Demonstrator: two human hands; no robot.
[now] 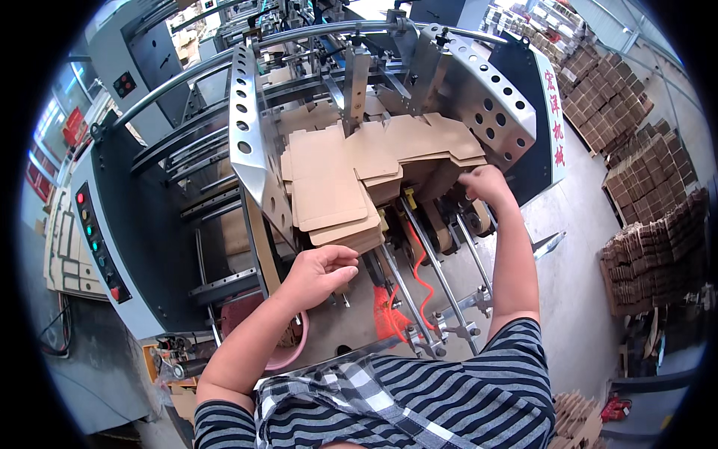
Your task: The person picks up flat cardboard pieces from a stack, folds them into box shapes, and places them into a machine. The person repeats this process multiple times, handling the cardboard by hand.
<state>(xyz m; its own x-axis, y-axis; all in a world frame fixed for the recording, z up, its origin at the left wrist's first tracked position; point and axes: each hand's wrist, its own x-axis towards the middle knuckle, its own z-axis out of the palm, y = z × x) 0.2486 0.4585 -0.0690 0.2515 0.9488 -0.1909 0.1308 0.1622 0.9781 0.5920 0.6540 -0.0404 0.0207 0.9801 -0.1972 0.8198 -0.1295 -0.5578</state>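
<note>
A stack of flat die-cut cardboard blanks (329,179), brown and with stepped edges, lies in the feeder of a machine in front of me. My left hand (321,274) is just below the stack's near left corner, its fingers stretched out and its thumb apart, with nothing seen in it. At the stack's right edge is my right hand (485,184), fingers curled in beside the outermost cardboard flap. Whether its fingertips pinch anything is hidden. Perforated metal side guides (243,127) flank the blanks on both sides.
Metal rods (434,269) and an orange-red air hose (420,277) run below the feeder toward me. A pink basin (299,343) stands under the left side. Push buttons line the left machine panel (97,247). Cardboard stacks (647,172) stand at the right.
</note>
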